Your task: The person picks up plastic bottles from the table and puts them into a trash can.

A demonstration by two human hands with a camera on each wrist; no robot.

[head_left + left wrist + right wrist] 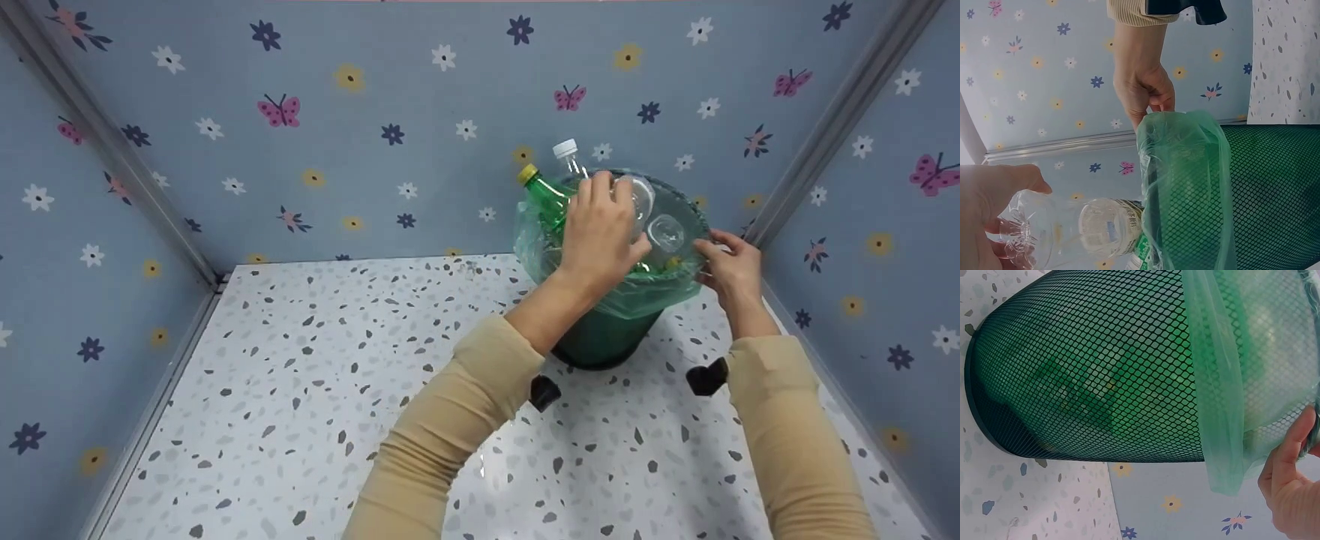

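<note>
So there's a clear plastic bottle (646, 214) lying on top of the load in a dark green mesh bin (604, 337), and the left hand (600, 229) has its fingers curled over it, holding it right at the bin's mouth. The bin is lined with a thin green bag (652, 289) folded over the rim, and the right hand (731, 266) pinches that bag edge on the far right side of the rim. Two more bottles poke out at the back of the bin: a green bottle with a yellow cap (544, 193) and a clear one with a white cap (568, 159). The bin stands toward the back right of a white speckled tabletop (337, 390), close to the corner, boxed in by blue walls with flowers and butterflies (337, 135). The left wrist view gives you the ribbed bottom of the clear bottle (1067, 228) up close in the left hand's (988, 214) fingers, plus the right hand (1143, 93) across the rim gripping the bag (1185, 185). The right wrist view is the only one showing the bin's mesh side (1100, 365) all the way down to its base, with green stuff dimly visible inside, and the right hand's thumb (1289, 467) pressed on the bag edge.
</note>
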